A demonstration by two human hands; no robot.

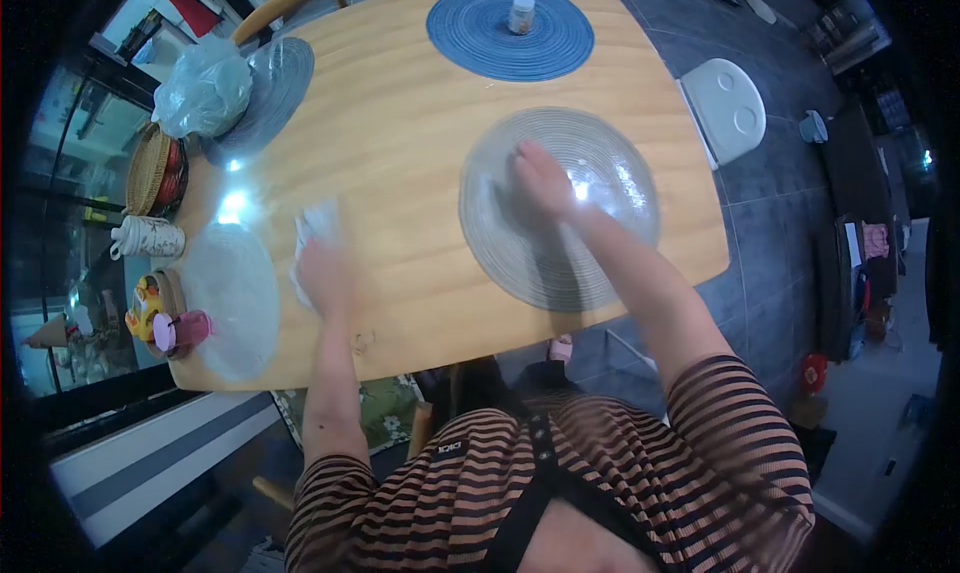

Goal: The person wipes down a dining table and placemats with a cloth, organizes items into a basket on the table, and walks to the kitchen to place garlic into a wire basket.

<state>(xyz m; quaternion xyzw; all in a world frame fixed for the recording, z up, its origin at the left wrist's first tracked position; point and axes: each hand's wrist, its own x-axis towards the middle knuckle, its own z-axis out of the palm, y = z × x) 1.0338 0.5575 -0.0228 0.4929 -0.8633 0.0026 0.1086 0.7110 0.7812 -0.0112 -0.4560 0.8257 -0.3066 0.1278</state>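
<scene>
My left hand [325, 273], smeared by motion, is on a crumpled white cloth [318, 221] against the wooden table top [400, 173]. Whether the cloth is paper or fabric I cannot make out. My right hand [543, 183] hovers over the round translucent placemat [520, 263] on the right, casting a shadow on it. Its fingers are stretched out and close together, with nothing in them. Left of the cloth lies a second translucent round placemat [235, 303].
A blue placemat [470, 43] with a small white-lidded jar [521, 16] is at the far side. Along the left edge are a plastic bag [205, 88], a wicker basket [150, 168], a patterned white pot [150, 238] and a pink cup [182, 330]. A white stool [725, 108] stands right.
</scene>
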